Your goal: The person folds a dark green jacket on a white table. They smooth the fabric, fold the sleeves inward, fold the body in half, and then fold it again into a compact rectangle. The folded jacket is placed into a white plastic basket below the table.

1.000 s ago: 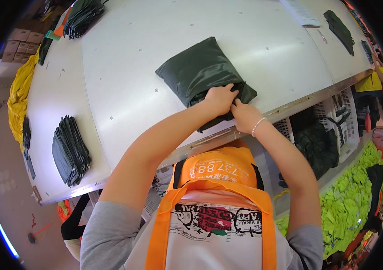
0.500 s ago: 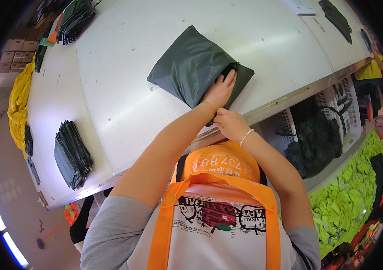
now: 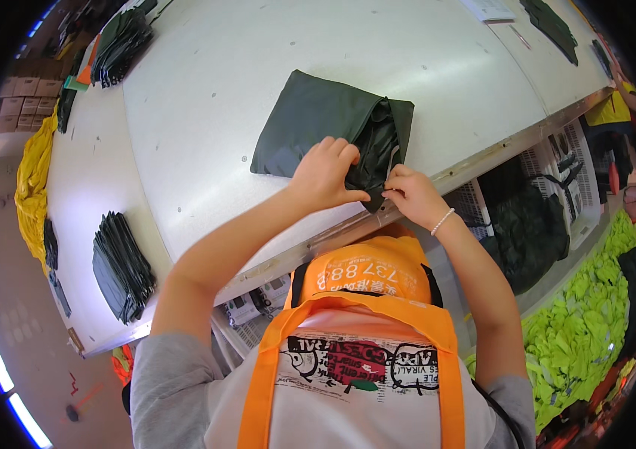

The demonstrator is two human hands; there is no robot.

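A dark green fabric pouch [image 3: 318, 116] lies flat on the white table, set askew. Its mouth gapes on the near right side and shows crumpled dark fabric [image 3: 378, 146] inside. My left hand [image 3: 325, 176] rests on the pouch beside this opening, fingers and thumb spread apart. At the pouch's nearest corner, by the table edge, my right hand [image 3: 413, 196] pinches the rim of the opening between thumb and fingers. The two hands are on opposite sides of the mouth.
Stacks of folded dark pouches stand at the left [image 3: 123, 266] and far left [image 3: 121, 45]. Yellow fabric [image 3: 34, 183] hangs over the left edge. Under the right edge are white crates [image 3: 583, 176] with dark fabric and a lime-green garment pile [image 3: 583, 329]. Papers [image 3: 488, 9] lie far right.
My left hand has come out of the pouch's mouth and moved left onto its side. The mouth has opened wider, and the pouch has turned slightly. My right hand has shifted right.
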